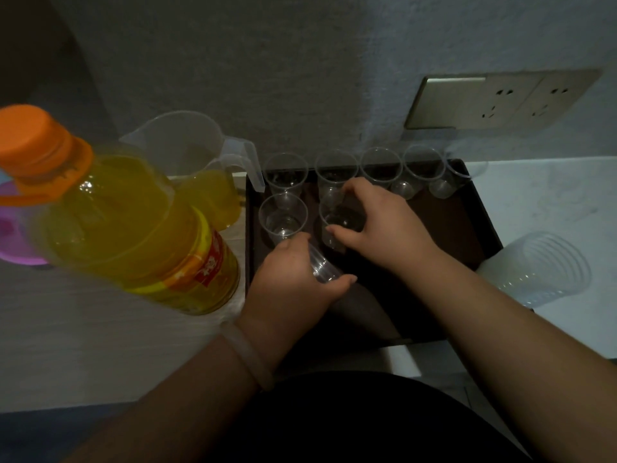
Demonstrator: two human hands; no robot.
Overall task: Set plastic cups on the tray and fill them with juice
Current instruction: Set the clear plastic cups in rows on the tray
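Right fingers (357, 192) around cup (340, 218)

Head view, steeply downward, close over tray (480, 208)

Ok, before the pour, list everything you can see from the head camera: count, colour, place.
tray: one, dark brown, centre, against the wall.
upright cups: seven, clear, empty, on the tray; five in the back row, two in front.
cup stack in hand: number unclear, clear, over the tray's near left.
sleeve of spare cups: one, clear, lying right of the tray.
jug: one, clear, part full of yellow juice, left of the tray.
juice bottle: one, yellow, orange cap, near left.
pink object: one, far left edge.
wall sockets: one panel, beige, upper right.
left hand: holds the cup stack.
right hand: fingers around the front-row cup.
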